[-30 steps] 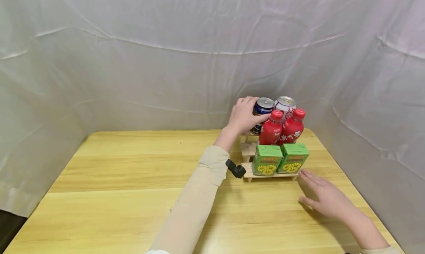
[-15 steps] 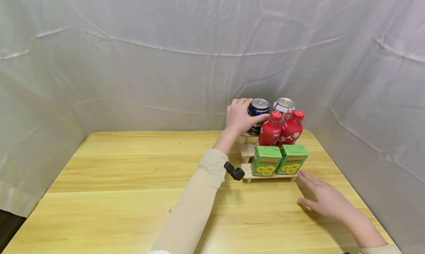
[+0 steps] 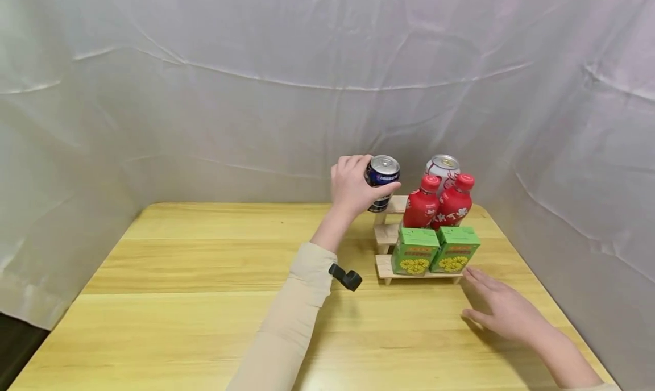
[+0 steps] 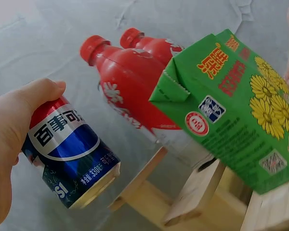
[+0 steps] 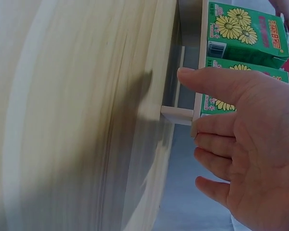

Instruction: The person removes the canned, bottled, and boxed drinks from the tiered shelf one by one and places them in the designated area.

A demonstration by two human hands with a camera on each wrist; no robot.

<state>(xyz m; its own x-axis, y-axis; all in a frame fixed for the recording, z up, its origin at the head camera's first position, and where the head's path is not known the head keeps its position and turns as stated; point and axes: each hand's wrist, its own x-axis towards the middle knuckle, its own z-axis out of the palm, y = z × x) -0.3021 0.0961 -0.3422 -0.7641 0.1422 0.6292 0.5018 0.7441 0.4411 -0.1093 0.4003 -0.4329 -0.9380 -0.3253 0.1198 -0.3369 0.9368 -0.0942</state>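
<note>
My left hand grips a dark blue Pepsi can by its upper part, thumb on the near side. The can hangs off the left end of the wooden three-step rack, its gold base exposed in the left wrist view. My right hand has its fingers extended, fingertips right at the rack's front right corner. On the rack stand two green drink cartons in front, two red bottles behind them, and a white can on the top step, partly hidden by the bottles.
The wooden table extends left and in front of the rack. A grey cloth wall rises close behind the rack, and another stretch of cloth stands along the right edge. A black wrist mount sticks out from the left sleeve.
My left hand has moved left with the Pepsi can, from beside the white can to past the rack's left end. More of the top step shows. The right hand stays at the corner.
</note>
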